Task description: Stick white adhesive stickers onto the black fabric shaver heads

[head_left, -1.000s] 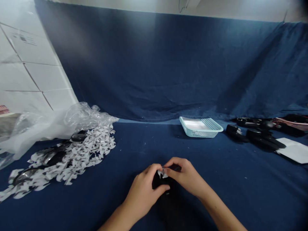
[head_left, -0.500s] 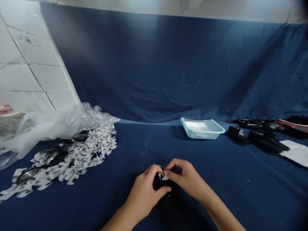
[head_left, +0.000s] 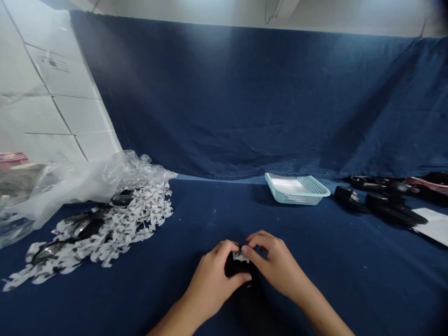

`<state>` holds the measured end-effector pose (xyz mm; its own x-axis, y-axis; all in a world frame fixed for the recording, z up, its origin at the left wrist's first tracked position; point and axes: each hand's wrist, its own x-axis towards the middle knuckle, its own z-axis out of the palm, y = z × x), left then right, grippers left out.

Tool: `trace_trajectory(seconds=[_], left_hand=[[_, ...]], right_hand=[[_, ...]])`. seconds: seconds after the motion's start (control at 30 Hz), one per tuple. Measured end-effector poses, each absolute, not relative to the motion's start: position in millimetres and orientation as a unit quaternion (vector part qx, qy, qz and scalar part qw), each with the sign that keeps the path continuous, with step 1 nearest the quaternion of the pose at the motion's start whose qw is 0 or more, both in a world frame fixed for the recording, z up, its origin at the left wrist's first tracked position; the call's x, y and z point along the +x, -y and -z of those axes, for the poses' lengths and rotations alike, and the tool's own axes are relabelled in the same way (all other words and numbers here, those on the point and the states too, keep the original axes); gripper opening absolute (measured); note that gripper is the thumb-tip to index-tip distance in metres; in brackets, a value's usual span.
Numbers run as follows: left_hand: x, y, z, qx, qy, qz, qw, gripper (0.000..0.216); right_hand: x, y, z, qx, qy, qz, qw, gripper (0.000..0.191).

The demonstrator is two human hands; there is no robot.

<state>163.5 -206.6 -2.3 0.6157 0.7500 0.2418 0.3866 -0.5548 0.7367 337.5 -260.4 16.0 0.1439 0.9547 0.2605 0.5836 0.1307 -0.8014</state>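
My left hand [head_left: 213, 275] curls around a black part [head_left: 238, 269], its thumb along the near side and its fingers at the far side. A small white piece [head_left: 241, 256] sits at the top of this black part. My right hand [head_left: 275, 259] has its thumb and index finger at the right end of the white piece, closed on it. The dark lower portion of the black part blends into the dark cloth, so its full shape is hard to make out.
On the left lies a heap of white curved pieces [head_left: 140, 224] with several black round parts among them, beside clear plastic wrap [head_left: 136, 165]. A pale blue basket [head_left: 297, 199] stands at the back. Black parts [head_left: 388, 210] and a white sheet [head_left: 432, 226] lie right.
The white piece has turned and now shows more broadly across the black part. My right hand's fingers have shifted slightly along it. The whole view has swung a little left.
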Motion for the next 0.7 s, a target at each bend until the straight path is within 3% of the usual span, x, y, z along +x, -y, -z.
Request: trace_trajectory(seconds=[0.7], left_hand=[[163,208,-1,0.847,-0.306,-0.281,0.331,0.044]], right_hand=[[346,271,-29,-0.556,0.719,-0.195,0.369,0.015]])
